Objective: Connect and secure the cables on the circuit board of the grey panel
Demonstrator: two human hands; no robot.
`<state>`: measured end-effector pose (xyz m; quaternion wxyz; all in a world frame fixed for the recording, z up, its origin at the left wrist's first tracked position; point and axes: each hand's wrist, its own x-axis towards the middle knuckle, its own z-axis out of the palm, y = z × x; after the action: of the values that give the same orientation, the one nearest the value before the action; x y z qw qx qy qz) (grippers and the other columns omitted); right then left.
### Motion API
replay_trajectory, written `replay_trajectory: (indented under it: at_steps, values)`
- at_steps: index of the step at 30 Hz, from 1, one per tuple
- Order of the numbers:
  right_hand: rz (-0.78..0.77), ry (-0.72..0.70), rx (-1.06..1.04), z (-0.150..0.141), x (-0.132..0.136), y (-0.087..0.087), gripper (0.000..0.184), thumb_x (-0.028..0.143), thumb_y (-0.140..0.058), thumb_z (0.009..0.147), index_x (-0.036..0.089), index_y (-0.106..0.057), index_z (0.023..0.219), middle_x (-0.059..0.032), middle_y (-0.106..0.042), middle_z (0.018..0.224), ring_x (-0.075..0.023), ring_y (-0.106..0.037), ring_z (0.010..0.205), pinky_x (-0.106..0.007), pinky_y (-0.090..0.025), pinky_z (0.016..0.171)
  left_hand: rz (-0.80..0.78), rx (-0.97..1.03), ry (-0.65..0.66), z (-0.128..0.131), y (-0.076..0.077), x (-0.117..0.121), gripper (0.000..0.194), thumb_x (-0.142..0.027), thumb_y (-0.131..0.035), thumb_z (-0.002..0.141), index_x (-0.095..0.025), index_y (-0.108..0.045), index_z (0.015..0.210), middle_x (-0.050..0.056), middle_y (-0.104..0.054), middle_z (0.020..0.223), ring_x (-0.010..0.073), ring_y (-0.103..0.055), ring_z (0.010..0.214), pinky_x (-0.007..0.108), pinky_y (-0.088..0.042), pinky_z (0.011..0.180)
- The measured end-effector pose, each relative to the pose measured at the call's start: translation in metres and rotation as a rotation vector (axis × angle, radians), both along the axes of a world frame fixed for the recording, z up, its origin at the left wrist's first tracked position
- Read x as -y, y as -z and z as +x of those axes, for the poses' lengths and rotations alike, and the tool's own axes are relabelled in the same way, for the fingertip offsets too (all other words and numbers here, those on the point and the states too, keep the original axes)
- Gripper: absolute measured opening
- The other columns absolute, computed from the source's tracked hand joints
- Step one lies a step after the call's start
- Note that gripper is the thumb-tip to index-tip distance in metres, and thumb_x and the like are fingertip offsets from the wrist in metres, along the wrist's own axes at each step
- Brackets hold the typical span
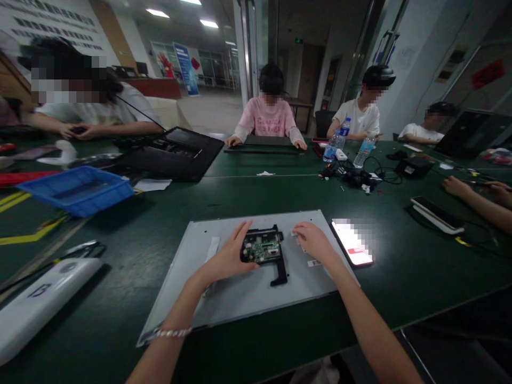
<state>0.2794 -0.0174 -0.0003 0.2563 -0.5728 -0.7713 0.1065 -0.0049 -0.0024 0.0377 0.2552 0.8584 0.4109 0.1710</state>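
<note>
In front of me a grey-white flat metal panel (240, 304) lies on the table. Resting on its middle is a green circuit board (262, 249) in a black plastic bracket (281, 272) with an arm pointing toward me. My left hand (230, 256) grips the left side of this board and bracket, thumb at the near edge and fingers at the far edge. To the right of the bracket, my right hand (314, 240) is over the panel, its fingertips pinched together beside small white labels. Whatever is between those fingertips is too small to make out.
A lit phone (352, 242) lies right of the panel. At left are a blue tray (80, 189), a white device (48, 304) and a black monitor housing (172, 154). Water bottles (364, 152) and tangled cables (352, 173) stand farther right. Several people sit around the table.
</note>
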Motion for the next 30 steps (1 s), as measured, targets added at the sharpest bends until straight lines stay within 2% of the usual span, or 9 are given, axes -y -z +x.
replay_trajectory:
  at_steps: [7, 12, 16, 30]
  values:
    - [-0.014, 0.040, -0.046, 0.005, -0.002, -0.002, 0.028, 0.013, -0.048, 0.084, 0.019, -0.067, 0.105, -0.0068, -0.064, 0.109, -0.0184, -0.054, 0.103, -0.031, -0.040, 0.092, -0.018, -0.003, 0.013, -0.004, 0.003, -0.002, 0.106, -0.038, -0.068, 0.068, -0.030, 0.004, 0.146, 0.006, 0.000, 0.154, 0.0331, -0.016, 0.138, 0.049, -0.023, 0.110]
    - [-0.032, 0.077, -0.071, 0.006, -0.006, 0.002, 0.023, 0.023, -0.057, 0.084, 0.019, -0.066, 0.104, -0.0080, -0.063, 0.106, -0.0192, -0.054, 0.100, -0.031, -0.041, 0.088, -0.057, -0.023, -0.005, -0.002, -0.002, -0.002, 0.104, -0.039, -0.067, 0.070, -0.027, 0.002, 0.146, 0.007, 0.000, 0.154, 0.0320, -0.015, 0.138, 0.045, -0.021, 0.112]
    - [-0.039, 0.070, -0.076, 0.004, -0.007, 0.003, 0.025, 0.028, -0.060, 0.083, 0.019, -0.066, 0.105, -0.0081, -0.062, 0.104, -0.0191, -0.054, 0.098, -0.030, -0.041, 0.086, -0.083, -0.017, -0.005, 0.000, -0.004, -0.002, 0.103, -0.039, -0.067, 0.070, -0.027, 0.002, 0.146, 0.008, 0.000, 0.154, 0.0337, -0.015, 0.138, 0.048, -0.023, 0.111]
    - [-0.039, 0.061, -0.089, 0.001, -0.006, 0.004, 0.021, 0.027, -0.058, 0.084, 0.019, -0.066, 0.101, -0.0070, -0.062, 0.101, -0.0178, -0.055, 0.096, -0.028, -0.042, 0.084, -0.031, -0.006, 0.010, -0.002, 0.008, -0.004, 0.104, -0.038, -0.066, 0.070, -0.026, 0.003, 0.146, 0.010, -0.004, 0.154, 0.0325, -0.013, 0.139, 0.049, -0.019, 0.112]
